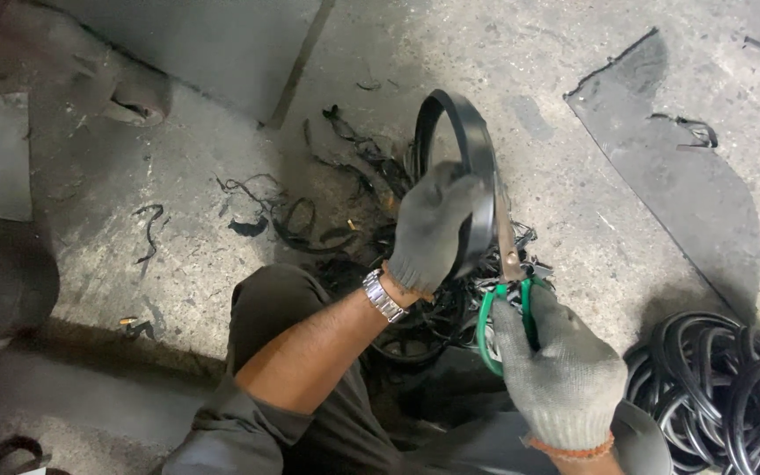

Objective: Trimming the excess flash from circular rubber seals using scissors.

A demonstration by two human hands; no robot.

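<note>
Gloved right hand (560, 374), near and right, grips green-handled scissors (510, 281) with closed fingers. Just beyond, the gloved left hand (433, 230) clasps a black rubber ring (472, 141), blades against its edge. Rubber trimmings (310, 220) litter the concrete floor (573, 158) farther off; stacked black rings (732, 378) lie near right.

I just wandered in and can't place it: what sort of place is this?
Probably a small workshop where rubber rings are trimmed. Gloved hands, left and right, hold a black ring and green-handled scissors over a rough concrete floor, with offcuts scattered and a pile of rings beside.
</note>
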